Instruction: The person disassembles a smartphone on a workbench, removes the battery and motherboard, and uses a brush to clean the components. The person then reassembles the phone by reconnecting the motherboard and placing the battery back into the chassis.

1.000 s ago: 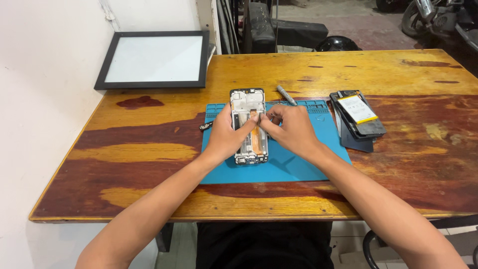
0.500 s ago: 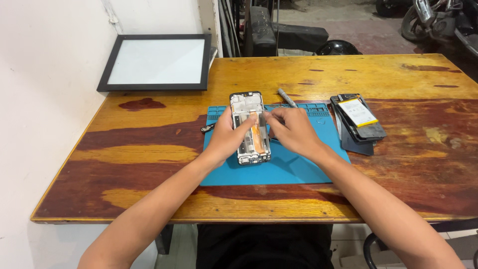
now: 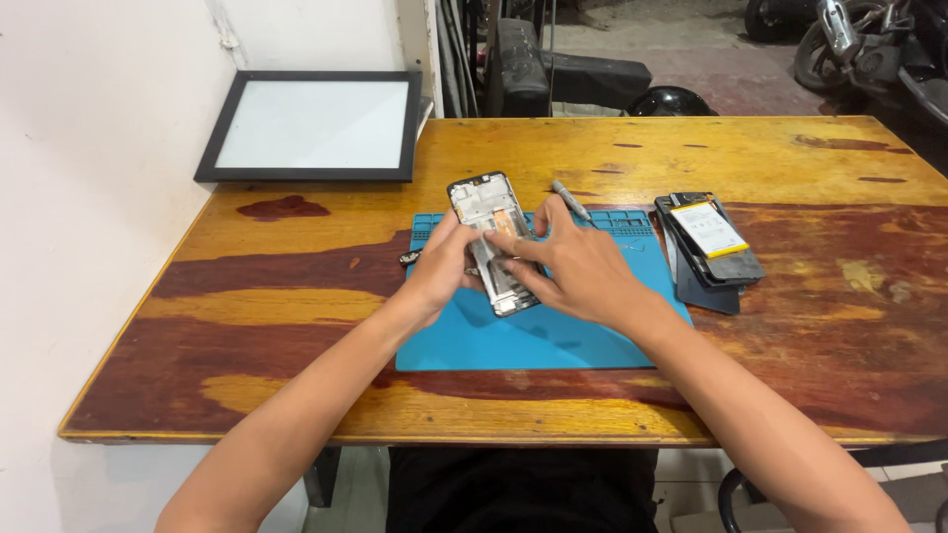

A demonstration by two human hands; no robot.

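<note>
Opened silver-framed phone body (image 3: 492, 242) being gripped by left hand (image 3: 444, 265) and right hand (image 3: 578, 268), above blue rubber mat (image 3: 553, 336).

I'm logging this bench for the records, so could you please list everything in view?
opened phone: 1, silver and black, held over the mat, back cover off
work mat: 1, blue, centre of the table
table: 1, wooden, yellow and dark red
framed panel: 1, black frame, pale face, against the wall at far left
pen-like tool: 1, grey, mat's far edge
phone parts stack: 1, dark with a white and yellow piece on top, right of the mat
small dark part: 1, left of the mat
left hand: grip on the phone's left side
right hand: fingers on the phone
</note>
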